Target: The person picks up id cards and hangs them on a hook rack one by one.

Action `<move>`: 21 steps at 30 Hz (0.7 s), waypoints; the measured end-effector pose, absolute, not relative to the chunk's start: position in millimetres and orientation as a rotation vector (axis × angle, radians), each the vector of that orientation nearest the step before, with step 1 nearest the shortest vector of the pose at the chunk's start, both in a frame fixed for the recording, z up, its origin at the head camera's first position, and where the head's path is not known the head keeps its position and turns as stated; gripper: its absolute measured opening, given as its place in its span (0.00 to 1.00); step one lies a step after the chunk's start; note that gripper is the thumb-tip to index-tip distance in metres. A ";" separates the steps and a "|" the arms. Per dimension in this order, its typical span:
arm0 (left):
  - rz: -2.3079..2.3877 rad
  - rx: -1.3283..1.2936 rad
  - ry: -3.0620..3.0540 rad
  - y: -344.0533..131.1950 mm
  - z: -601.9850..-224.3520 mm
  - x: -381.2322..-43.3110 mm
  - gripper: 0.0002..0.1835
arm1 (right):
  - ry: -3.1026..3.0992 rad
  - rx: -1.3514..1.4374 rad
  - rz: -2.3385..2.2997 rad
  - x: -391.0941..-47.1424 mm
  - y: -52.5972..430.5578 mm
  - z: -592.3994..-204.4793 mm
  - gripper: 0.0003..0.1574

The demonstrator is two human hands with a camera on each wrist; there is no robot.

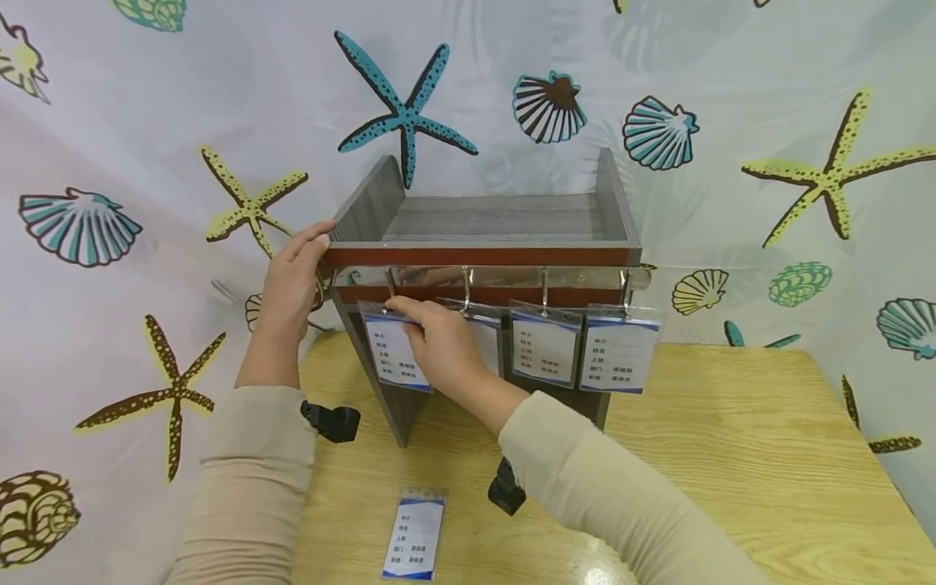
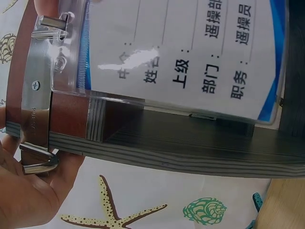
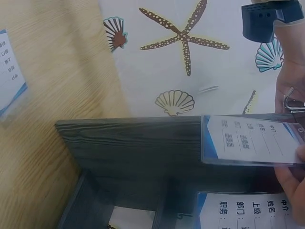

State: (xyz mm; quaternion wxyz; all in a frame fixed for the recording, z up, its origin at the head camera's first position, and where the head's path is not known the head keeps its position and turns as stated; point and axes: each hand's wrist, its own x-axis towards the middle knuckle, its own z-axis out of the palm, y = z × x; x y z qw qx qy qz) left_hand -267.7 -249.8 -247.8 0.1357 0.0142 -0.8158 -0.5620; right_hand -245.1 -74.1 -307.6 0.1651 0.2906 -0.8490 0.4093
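My left hand (image 1: 291, 280) grips the left end of the grey wooden shelf (image 1: 478, 256), beside the metal hook rail (image 1: 504, 278). In the left wrist view, part of that hand (image 2: 33, 191) shows behind an end hook (image 2: 40, 160). My right hand (image 1: 449, 345) pinches the leftmost name badge (image 1: 398, 353) near its top; in the right wrist view, thumb and finger lie on either side of it. That clear-sleeved badge is at a hook (image 2: 50, 24). Further right hang another badge (image 1: 544, 345) and the rightmost badge (image 1: 620, 351); my right hand partly covers one between.
A loose badge (image 1: 414, 536) lies face up on the wooden table (image 1: 731, 439), in front of the shelf. Behind stands a white cloth (image 1: 512, 179) printed with starfish and shells. A black camera mount (image 1: 332, 422) sits on each wrist.
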 end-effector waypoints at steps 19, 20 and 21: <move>-1.615 0.025 -2.379 -250.6 -246.6 -266.0 0.25 | -2.346 0.901 1.202 -240.3 -62.8 -311.0 0.20; -1.619 0.022 -2.378 -250.4 -246.5 -266.1 0.25 | -2.339 0.901 1.211 -239.5 -61.5 -311.1 0.20; -1.624 0.023 -2.377 -250.3 -246.4 -266.2 0.25 | -2.333 0.903 1.217 -238.7 -60.1 -311.3 0.20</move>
